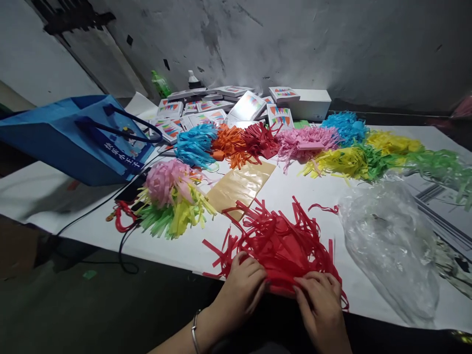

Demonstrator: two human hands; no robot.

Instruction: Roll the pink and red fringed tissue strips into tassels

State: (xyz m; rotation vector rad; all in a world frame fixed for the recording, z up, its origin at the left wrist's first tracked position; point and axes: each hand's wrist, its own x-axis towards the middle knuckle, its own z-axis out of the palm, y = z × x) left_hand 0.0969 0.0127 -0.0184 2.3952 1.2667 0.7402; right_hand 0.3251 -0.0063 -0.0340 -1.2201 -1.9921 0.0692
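Head view: gripping the near edge of red fringed paper (282, 241) in the fingers of the left hand (243, 281), and pinching the same edge farther right in the fingers of the right hand (322, 301). Red fringed paper at the front of the white counter (291, 183), strips splayed away from both hands. Just beyond the red fringed paper, partly under its strips, a shiny tan packet (247, 184). To its left, a pink, yellow and green fringe bundle (171, 196) beside a red cord (123, 216). To its right, a thin red string (324, 208), then a crumpled clear plastic bag (387, 250). Farther beyond it, side by side, blue fringe (196, 145), orange fringe (230, 142), dark red fringe (261, 140) and pink fringe (309, 139). Behind these, well apart from the red fringed paper, heaped printed boxes (248, 105). Far to its left, a blue tote bag (55, 142) on its side.
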